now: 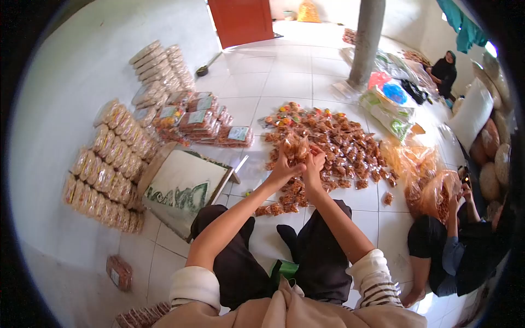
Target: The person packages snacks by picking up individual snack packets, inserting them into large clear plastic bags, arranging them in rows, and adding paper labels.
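Note:
My left hand (284, 171) and my right hand (313, 165) are close together in front of me. Between them they hold clear snack packets (295, 147) with brown contents, the left hand's fingers wrapped round them. The right fingers are closed at the packets' right side. How many packets are held I cannot make out. Under and beyond the hands, a wide pile of similar small snack packets (344, 143) covers the floor tiles. One loose packet (388, 198) lies apart to the right.
On my left, a low wooden board table (183, 177) stands before stacked bundles of pale snacks (117, 169) and labelled packs (202, 117). To the right, a person (465, 240) sits beside a large plastic bag of brown snacks (435, 194). A pillar (367, 44) and another person (444, 71) are farther back.

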`<state>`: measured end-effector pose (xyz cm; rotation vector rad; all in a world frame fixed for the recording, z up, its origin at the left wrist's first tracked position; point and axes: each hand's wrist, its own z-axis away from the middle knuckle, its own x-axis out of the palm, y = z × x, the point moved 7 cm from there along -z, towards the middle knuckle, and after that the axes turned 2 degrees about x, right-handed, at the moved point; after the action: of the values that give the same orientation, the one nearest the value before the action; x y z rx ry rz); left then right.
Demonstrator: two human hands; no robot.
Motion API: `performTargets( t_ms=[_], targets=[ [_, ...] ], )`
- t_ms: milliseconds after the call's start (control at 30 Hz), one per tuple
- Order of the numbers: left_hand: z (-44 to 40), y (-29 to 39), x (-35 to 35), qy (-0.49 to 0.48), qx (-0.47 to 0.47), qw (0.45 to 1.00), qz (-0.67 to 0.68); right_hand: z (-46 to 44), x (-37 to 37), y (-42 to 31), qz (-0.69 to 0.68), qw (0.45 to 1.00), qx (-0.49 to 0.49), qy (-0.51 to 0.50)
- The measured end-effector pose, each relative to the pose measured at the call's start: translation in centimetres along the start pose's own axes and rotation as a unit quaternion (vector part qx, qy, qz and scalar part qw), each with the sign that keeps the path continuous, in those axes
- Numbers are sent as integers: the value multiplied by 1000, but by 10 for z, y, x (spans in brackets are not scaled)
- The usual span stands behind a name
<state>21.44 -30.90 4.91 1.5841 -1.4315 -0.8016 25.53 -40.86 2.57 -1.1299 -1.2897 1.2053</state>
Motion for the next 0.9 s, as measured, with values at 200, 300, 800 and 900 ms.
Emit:
performTargets(
  t_ms=[200, 300, 800, 900],
  targets=[
    [27, -15, -62, 44, -254, 952, 162, 28, 53, -74, 102, 891, -358, -259],
    [42, -13, -81, -130, -307, 915, 228, 39, 84, -70, 44, 837, -251, -485],
    [142, 43, -210, -85, -359, 908, -197, 124, 204, -8, 66, 753, -104, -647],
    [162, 31, -234, -96, -385, 891, -221, 136, 225, 16, 106, 766, -147, -617]
  ],
)
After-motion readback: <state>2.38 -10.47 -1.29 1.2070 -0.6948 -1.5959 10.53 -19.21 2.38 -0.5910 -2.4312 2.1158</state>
